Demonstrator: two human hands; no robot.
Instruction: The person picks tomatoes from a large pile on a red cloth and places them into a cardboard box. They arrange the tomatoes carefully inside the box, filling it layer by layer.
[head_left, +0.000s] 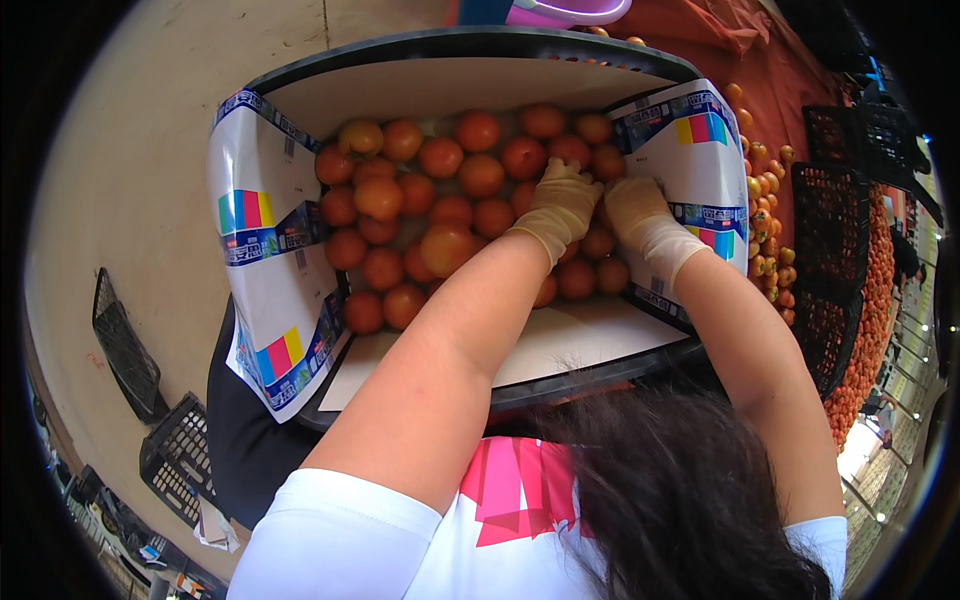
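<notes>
A black plastic crate (420, 46) stands before me, lined with plain card (420, 84) along its far and near sides. Printed paper sheets (262, 165) hang over its left and right ends. Inside lie many red and orange tomatoes (480, 177), a few resting on top of others. My left hand (559, 199), in a thin pale glove, reaches down onto tomatoes right of the middle. Close beside it, my right hand (643, 214), gloved too, is down at the right end against the printed paper. The fingertips of both are partly hidden, so their grip does not show.
Loose tomatoes (763, 217) lie on a red cloth (712, 45) to the right. Black crates (829, 217) line up beyond them, by a long heap of tomatoes (877, 300). A purple basin (574, 13) is past the far rim. Another crate (176, 457) sits on the floor at left.
</notes>
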